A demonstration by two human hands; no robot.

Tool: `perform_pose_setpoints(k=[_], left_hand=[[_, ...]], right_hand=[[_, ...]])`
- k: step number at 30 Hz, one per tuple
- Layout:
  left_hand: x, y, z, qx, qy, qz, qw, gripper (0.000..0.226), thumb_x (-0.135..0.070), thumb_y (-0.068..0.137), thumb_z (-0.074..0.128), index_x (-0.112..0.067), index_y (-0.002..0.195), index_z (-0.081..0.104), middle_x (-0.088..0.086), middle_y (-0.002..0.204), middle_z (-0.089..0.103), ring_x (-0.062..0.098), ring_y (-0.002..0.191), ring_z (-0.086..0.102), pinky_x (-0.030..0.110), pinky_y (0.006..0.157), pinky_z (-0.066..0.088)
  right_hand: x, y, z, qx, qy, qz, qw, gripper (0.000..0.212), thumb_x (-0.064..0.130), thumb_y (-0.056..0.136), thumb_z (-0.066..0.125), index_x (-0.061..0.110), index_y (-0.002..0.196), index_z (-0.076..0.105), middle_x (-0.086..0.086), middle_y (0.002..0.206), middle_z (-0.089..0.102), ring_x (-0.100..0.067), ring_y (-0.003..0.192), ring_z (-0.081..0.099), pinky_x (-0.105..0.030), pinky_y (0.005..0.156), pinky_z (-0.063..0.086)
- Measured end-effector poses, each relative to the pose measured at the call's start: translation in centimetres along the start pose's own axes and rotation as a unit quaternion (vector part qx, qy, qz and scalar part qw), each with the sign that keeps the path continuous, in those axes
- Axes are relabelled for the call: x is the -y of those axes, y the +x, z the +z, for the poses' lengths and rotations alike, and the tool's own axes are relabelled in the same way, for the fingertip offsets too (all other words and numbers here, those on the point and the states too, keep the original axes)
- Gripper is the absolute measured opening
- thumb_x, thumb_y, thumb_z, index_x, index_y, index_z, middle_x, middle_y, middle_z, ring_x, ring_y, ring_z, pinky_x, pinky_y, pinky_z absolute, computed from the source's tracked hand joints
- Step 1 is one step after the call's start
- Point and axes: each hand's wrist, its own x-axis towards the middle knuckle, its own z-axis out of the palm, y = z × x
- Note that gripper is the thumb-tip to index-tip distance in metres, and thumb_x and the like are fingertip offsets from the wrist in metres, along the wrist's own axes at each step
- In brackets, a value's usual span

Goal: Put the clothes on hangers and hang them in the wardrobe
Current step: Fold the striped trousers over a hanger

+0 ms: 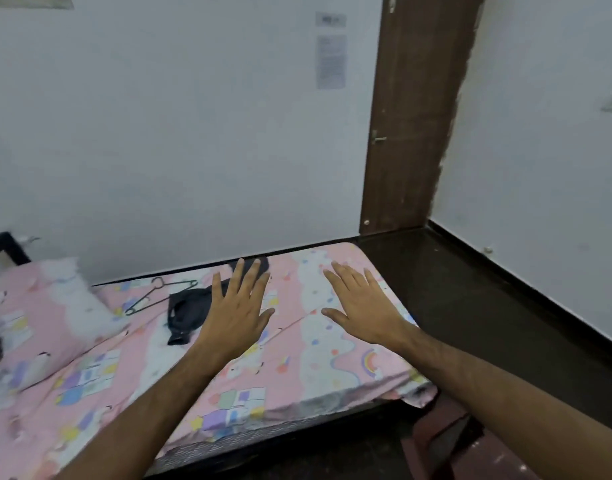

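A dark garment (pixel 186 313) lies crumpled on the bed (pixel 297 375), which has a pink patterned sheet. Part of the dark cloth shows beyond my left hand near the wall (pixel 259 263). A thin wire hanger (pixel 159 294) lies flat on the sheet just left of the garment. My left hand (pixel 238 310) hovers over the garment's right side, palm down, fingers straight and spread, holding nothing. My right hand (pixel 363 303) is held out the same way above the bare sheet to the right. No wardrobe is in view.
A pink and white pillow (pixel 48 313) lies at the bed's left end by a dark bed frame (pixel 3 247). A brown door (pixel 415 116) stands closed at the back right. Dark floor (pixel 488 306) runs right of the bed.
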Motion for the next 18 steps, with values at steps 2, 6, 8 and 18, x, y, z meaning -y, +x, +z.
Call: perform_pose_setpoints(k=[2, 6, 8, 18], left_hand=[[3.1, 1.2, 2.7, 0.014, 0.005, -0.008, 1.0, 0.072, -0.056, 0.096, 0.024, -0.01, 0.148, 0.046, 0.013, 0.158, 0.038, 0.038, 0.148, 0.03, 0.07, 0.111, 0.028], [10.0, 4.4, 8.3, 0.053, 0.007, -0.013, 0.998, 0.071, -0.056, 0.097, 0.023, -0.011, 0.146, 0.047, 0.014, 0.157, 0.039, 0.04, 0.146, 0.033, 0.07, 0.11, 0.03], [13.6, 5.9, 11.1, 0.074, 0.005, -0.009, 0.997, 0.067, -0.054, 0.097, 0.031, -0.011, 0.145, 0.048, 0.014, 0.155, 0.041, 0.04, 0.144, 0.036, 0.07, 0.108, 0.032], [28.6, 13.0, 24.2, 0.209, 0.0, 0.017, 0.978, 0.066, -0.05, 0.1, 0.045, -0.018, 0.156, 0.03, 0.007, 0.165, 0.023, 0.033, 0.152, 0.02, 0.065, 0.114, 0.025]], right_hand=[[0.9, 3.9, 2.0, 0.009, 0.006, -0.012, 1.0, 0.087, 0.069, 0.096, 0.015, 0.011, 0.157, 0.034, -0.013, 0.165, 0.03, -0.034, 0.149, 0.034, -0.061, 0.118, 0.029], [3.2, 11.0, 5.9, 0.026, 0.021, -0.009, 0.999, 0.103, 0.078, 0.085, -0.005, 0.015, 0.162, 0.02, -0.01, 0.17, 0.014, -0.03, 0.155, 0.018, -0.057, 0.124, 0.015], [4.5, 14.1, 7.9, 0.048, 0.028, 0.009, 0.998, 0.09, 0.073, 0.093, 0.007, 0.017, 0.163, 0.012, -0.007, 0.171, 0.005, -0.027, 0.157, 0.01, -0.054, 0.125, 0.009], [9.7, 29.6, 17.5, 0.113, 0.11, 0.075, 0.985, 0.073, 0.056, 0.104, 0.039, 0.018, 0.161, 0.017, -0.005, 0.17, 0.014, -0.025, 0.155, 0.016, -0.05, 0.124, 0.014]])
